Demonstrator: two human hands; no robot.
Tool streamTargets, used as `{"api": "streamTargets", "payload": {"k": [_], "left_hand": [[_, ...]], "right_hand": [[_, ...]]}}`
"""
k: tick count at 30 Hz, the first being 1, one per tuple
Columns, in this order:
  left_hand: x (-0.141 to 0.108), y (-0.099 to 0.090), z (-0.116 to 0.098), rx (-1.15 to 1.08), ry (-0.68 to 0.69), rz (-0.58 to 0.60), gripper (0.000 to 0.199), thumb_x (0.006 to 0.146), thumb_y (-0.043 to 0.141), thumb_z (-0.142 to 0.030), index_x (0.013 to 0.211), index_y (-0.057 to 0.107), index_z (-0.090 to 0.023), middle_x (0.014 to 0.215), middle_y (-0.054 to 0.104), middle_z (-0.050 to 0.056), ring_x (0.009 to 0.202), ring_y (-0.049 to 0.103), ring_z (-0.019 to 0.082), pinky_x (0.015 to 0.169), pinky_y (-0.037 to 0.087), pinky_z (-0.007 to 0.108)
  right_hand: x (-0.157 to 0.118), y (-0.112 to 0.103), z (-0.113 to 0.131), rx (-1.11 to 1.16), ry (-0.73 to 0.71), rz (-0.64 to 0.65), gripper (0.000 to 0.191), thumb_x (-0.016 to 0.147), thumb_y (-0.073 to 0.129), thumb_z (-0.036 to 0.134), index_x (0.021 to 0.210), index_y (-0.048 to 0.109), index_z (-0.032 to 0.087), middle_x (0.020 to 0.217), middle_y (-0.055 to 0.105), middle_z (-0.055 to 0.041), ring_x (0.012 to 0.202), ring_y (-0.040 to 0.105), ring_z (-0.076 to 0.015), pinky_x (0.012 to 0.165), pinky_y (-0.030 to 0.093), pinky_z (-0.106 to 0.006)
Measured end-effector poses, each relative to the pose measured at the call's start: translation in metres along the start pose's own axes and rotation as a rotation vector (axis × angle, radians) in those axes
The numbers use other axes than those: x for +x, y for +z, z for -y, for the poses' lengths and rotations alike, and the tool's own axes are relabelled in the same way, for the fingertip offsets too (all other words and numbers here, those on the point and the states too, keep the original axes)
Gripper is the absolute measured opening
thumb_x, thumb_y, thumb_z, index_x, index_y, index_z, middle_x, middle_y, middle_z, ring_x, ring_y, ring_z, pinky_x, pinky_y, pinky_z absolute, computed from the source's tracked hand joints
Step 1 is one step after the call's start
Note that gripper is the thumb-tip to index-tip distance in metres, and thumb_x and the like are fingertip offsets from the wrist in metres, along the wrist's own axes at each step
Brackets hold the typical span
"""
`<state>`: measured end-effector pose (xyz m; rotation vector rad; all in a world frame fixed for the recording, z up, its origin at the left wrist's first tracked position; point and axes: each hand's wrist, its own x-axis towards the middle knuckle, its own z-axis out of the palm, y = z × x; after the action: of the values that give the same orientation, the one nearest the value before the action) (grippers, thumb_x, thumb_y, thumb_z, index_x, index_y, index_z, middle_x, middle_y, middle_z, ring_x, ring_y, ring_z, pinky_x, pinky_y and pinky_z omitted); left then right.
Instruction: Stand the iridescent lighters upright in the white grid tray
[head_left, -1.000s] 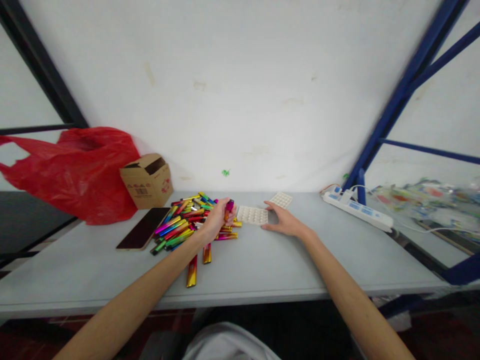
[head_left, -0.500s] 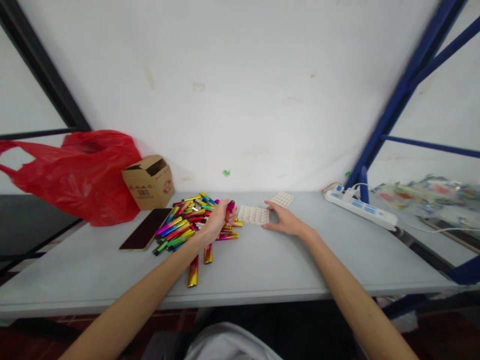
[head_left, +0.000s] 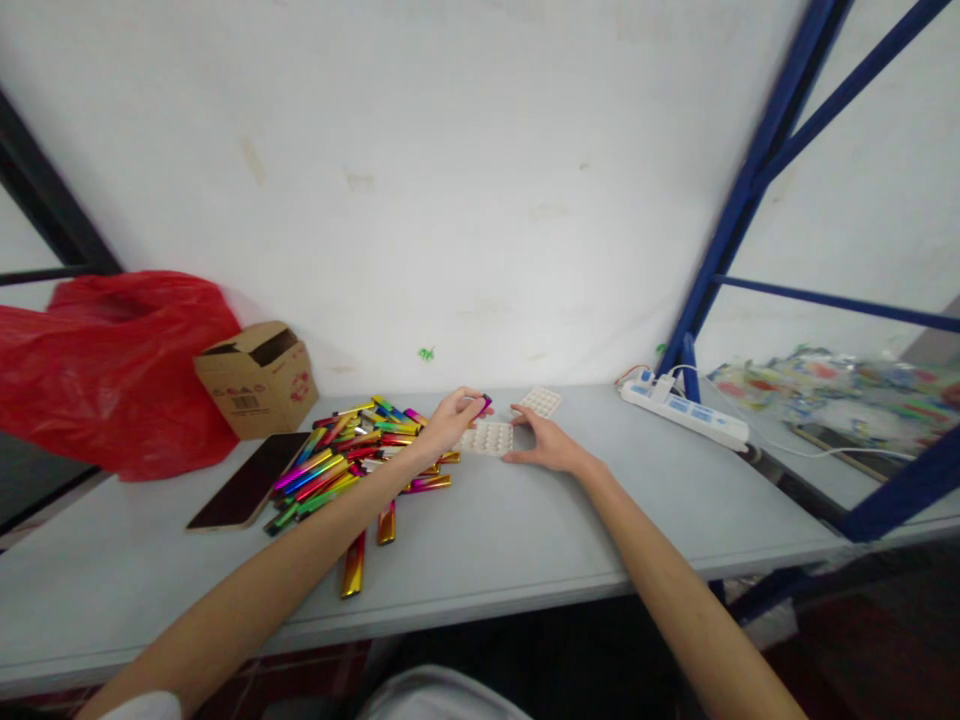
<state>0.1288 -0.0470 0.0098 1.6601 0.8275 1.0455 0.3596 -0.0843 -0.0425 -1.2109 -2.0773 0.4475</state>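
Observation:
My left hand [head_left: 450,418] pinches a shiny purple tube [head_left: 486,401] with a dark end, lighter-like in shape. It is over the left end of a small white dimpled tray [head_left: 491,438], partly covering it. My right hand [head_left: 546,440] is at the tray's right edge, thumb and fingers spread apart with nothing between them; whether the tips touch the tray I cannot tell. Behind that hand lies a second white dimpled tray [head_left: 541,402]. Beside and beneath my left forearm spreads a heap of shiny many-coloured tubes [head_left: 322,472], with a gold-and-red one [head_left: 352,570] nearer the front edge.
A dark-screened phone [head_left: 247,482] lies left of the heap. Behind it stand an opened cardboard box [head_left: 259,385] and a red plastic bag [head_left: 142,390]. To the right are a white power strip [head_left: 686,412], a blue metal frame [head_left: 739,200] and clear plastic packets [head_left: 847,400].
My left hand has moved right with the purple tube, from beside the heap to over the tray's left end. My right hand stays at the tray's right edge. The camera view has shifted.

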Motion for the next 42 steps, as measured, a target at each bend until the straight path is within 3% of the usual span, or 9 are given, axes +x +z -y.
{"api": "streamTargets", "payload": {"k": [3, 8, 20, 30, 35, 42], "left_hand": [[0.023, 0.01, 0.006, 0.044, 0.111, 0.018, 0.045, 0.072, 0.075, -0.058, 0.087, 0.066, -0.017, 0.085, 0.073, 0.007, 0.083, 0.066, 0.02, 0.078, 0.051, 0.032], [0.042, 0.021, 0.019, 0.066, 0.131, 0.088, 0.042, 0.072, 0.078, -0.051, 0.09, 0.064, -0.016, 0.082, 0.071, 0.006, 0.077, 0.068, 0.019, 0.073, 0.055, 0.034], [0.042, 0.015, 0.025, 0.214, 0.25, 0.169, 0.024, 0.09, 0.062, -0.039, 0.101, 0.055, -0.019, 0.094, 0.068, 0.005, 0.092, 0.07, 0.02, 0.079, 0.06, 0.036], [0.039, 0.018, 0.026, 0.346, 0.304, 0.245, 0.019, 0.092, 0.058, -0.037, 0.101, 0.055, -0.021, 0.095, 0.074, 0.006, 0.091, 0.072, 0.02, 0.084, 0.057, 0.035], [0.03, -0.007, 0.011, 0.542, 0.307, 0.268, 0.029, 0.092, 0.057, -0.036, 0.117, 0.057, -0.021, 0.099, 0.077, 0.006, 0.094, 0.073, 0.021, 0.087, 0.055, 0.034], [0.002, -0.078, 0.008, 1.016, 0.286, 0.152, 0.035, 0.09, 0.052, -0.038, 0.106, 0.072, -0.014, 0.112, 0.074, 0.013, 0.107, 0.067, 0.028, 0.101, 0.048, 0.04]], "right_hand": [[0.0, 0.001, -0.001, 0.005, 0.004, -0.008, 0.1, 0.071, 0.087, 0.043, 0.151, 0.035, 0.014, 0.13, 0.065, -0.0182, 0.121, 0.062, -0.0314, 0.109, 0.044, -0.049], [0.001, 0.003, -0.004, 0.034, -0.002, -0.018, 0.101, 0.069, 0.088, 0.044, 0.151, 0.035, 0.017, 0.13, 0.065, -0.0162, 0.12, 0.063, -0.0308, 0.108, 0.044, -0.048], [0.002, 0.005, -0.008, 0.059, 0.005, -0.032, 0.109, 0.067, 0.089, 0.041, 0.155, 0.028, 0.019, 0.129, 0.066, -0.0148, 0.121, 0.062, -0.0301, 0.11, 0.041, -0.048], [0.001, 0.007, -0.011, 0.101, 0.005, -0.037, 0.112, 0.067, 0.089, 0.041, 0.156, 0.026, 0.022, 0.133, 0.065, -0.013, 0.127, 0.058, -0.0296, 0.114, 0.038, -0.049], [0.001, 0.006, -0.01, 0.088, 0.015, -0.044, 0.112, 0.066, 0.09, 0.04, 0.156, 0.025, 0.022, 0.131, 0.067, -0.0123, 0.127, 0.059, -0.0306, 0.115, 0.037, -0.05], [0.001, 0.006, -0.01, 0.093, 0.014, -0.044, 0.095, 0.066, 0.09, 0.042, 0.145, 0.042, 0.018, 0.131, 0.066, -0.0146, 0.124, 0.061, -0.0313, 0.112, 0.04, -0.051]]}}
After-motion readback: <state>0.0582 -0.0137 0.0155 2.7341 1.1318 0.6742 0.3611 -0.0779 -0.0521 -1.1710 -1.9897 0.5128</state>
